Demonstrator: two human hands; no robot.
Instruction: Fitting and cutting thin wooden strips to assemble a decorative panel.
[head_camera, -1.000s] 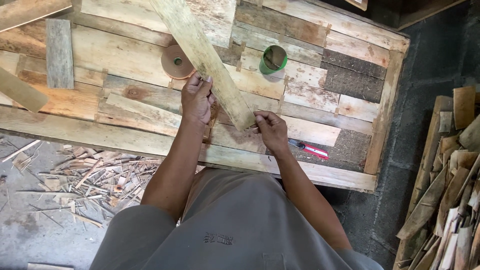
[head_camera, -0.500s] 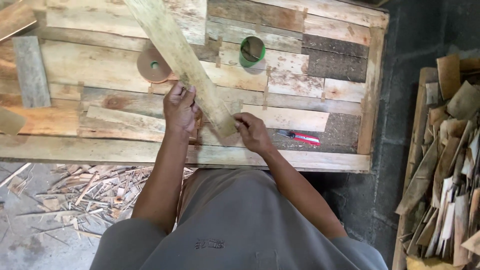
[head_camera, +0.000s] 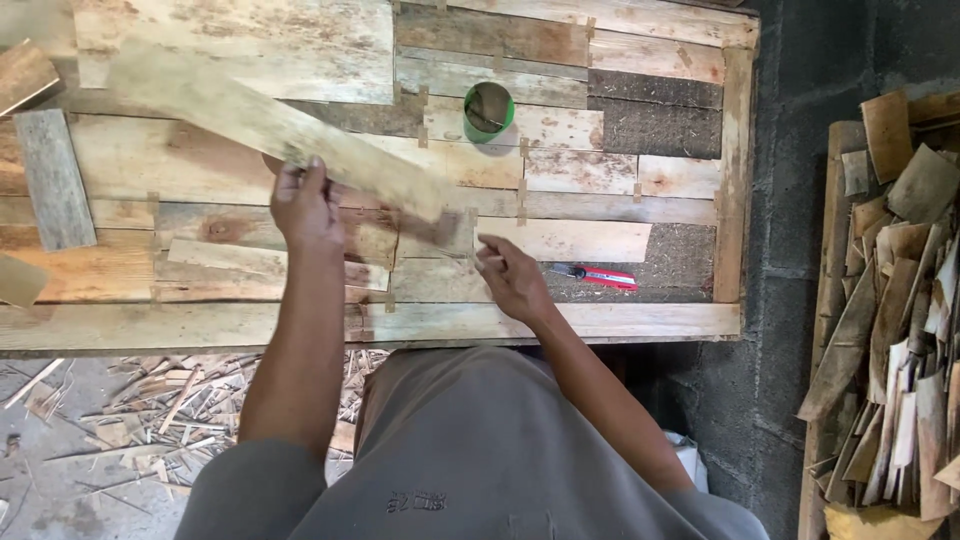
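From the head camera, looking straight down: the left hand (head_camera: 305, 205) was clamped on a long pale wooden plank (head_camera: 280, 135), fingers curled over its upper edge about midway along, and the plank ran on a slant from the upper left down toward the centre of the patchwork wooden panel (head_camera: 560, 190), blurred along its length. Its lower end sat just above and to the left of the right hand (head_camera: 512, 278), close but not touching, as far as could be seen. The right hand lay low on the panel with its fingers loosely bent and the fingertips (head_camera: 487, 252) pointing toward the plank's end; something thin seemed pinched there, but it was too small to tell, so whether it gripped anything could not be told. Just beside that hand, to its right, a red utility knife (head_camera: 605, 276) lay flat on a dark patch of the panel. Farther up, well clear of both hands, a green roll of tape (head_camera: 489, 111) stood on the boards. A short grey board (head_camera: 52, 180) lay at the panel's left edge. Below the panel, wood splinters (head_camera: 130, 410) littered the floor at the left, and at the far right a stack of offcuts (head_camera: 900, 300) leaned against a dark block wall (head_camera: 790, 150).
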